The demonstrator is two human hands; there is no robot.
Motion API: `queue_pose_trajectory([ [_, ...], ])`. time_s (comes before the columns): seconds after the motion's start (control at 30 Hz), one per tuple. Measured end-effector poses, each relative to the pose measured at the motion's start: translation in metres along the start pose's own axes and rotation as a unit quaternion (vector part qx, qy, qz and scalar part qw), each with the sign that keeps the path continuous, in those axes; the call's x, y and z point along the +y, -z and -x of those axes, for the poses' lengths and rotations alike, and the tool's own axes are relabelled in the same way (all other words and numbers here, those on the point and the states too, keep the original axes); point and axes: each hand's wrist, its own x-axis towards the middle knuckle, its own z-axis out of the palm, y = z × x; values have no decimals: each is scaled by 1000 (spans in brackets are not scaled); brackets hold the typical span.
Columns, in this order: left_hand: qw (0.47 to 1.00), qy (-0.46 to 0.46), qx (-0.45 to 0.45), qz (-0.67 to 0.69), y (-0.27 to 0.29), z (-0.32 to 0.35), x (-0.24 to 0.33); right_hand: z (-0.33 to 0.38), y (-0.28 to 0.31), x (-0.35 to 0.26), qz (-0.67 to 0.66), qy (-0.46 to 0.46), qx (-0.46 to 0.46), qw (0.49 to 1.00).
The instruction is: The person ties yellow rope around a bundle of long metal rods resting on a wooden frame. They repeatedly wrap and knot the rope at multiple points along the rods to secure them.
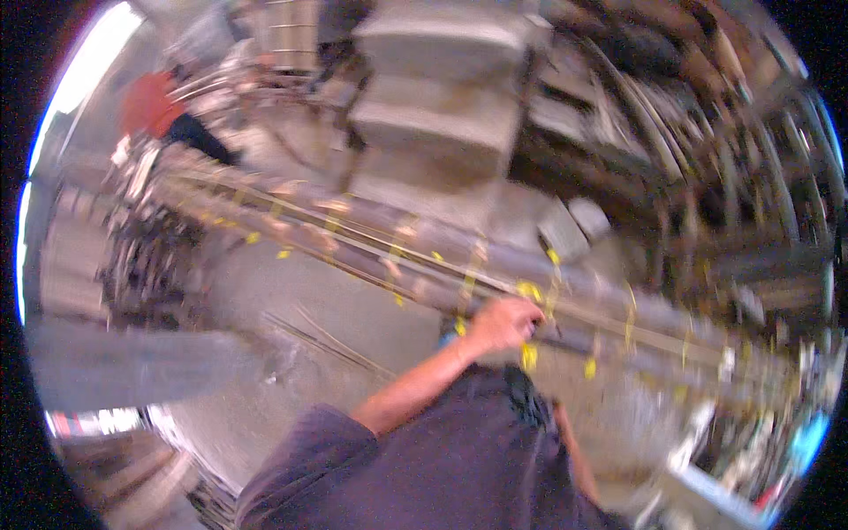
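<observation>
My left hand (508,323) is closed, its fingers curled, at the middle of a long assembly of brownish bars (424,241). Yellow strips, which look like ties (529,355), show right by its fingers; motion blur hides what it grips. From upper left to lower right the bars cross in front of me, with yellow pieces along them. Of my right arm only the forearm (576,455) shows, low beside my dark shirt, and the hand itself is hidden.
Pale concrete steps (437,88) rise beyond the bars. A person in a red top (150,103) is at the far left end. Long thin rods (331,344) lie on the floor at left. Stacked timber or bars (654,115) fill the upper right. A light-edged box (720,499) sits lower right.
</observation>
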Motion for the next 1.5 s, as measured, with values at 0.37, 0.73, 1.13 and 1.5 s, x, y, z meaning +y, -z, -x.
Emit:
queue_pose_trajectory([
  [0.37,996,86,-34,15,19,68,39,18,-17,45,-14,-39,165,985],
  [0.73,979,181,-27,94,5,79,44,-2,-25,71,39,-69,133,988],
  [1.13,983,168,-7,72,17,64,47,20,-39,-188,179,380,96,903],
  [1.5,986,140,22,88,22,54,49,63,-46,-214,-45,313,-82,945],
])
